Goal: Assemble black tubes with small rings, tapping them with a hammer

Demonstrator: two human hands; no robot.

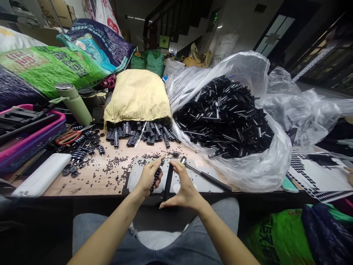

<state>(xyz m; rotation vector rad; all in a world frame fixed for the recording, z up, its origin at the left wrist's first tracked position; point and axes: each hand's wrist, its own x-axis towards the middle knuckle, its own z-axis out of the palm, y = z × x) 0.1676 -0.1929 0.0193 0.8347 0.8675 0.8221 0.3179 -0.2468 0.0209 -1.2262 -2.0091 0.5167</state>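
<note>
- Jeans [220, 221] fill the near edge; both forearms are cut off at the bottom.
- Left hand [146, 178] has its fingers closed around a dark studded rod [156, 180], partly hidden by the fingers.
- Right hand [187, 187] is spread wide, fingertips at the upper end of a black tube [168, 180], thumb near its lower end; whether it clamps the tube I cannot tell. The tube lies between the hands, lengthwise across that span.
- Pale mat [134, 176] lies beneath, partly covered by the hands, with a black-handled tool [206, 175] to the right.
- Small black rings [110, 163] scatter leftward, too tiny to make out singly.
- At the right edge, another person's hand [349, 175] is mostly cut off.
- Beyond, a yellow sack [139, 95] hides the far ends of more studded rods [127, 129]; beside it, a clear plastic bag [253, 175] holds heaped black pieces [223, 114].
- Stairs [176, 29] at the back are dim.
</note>
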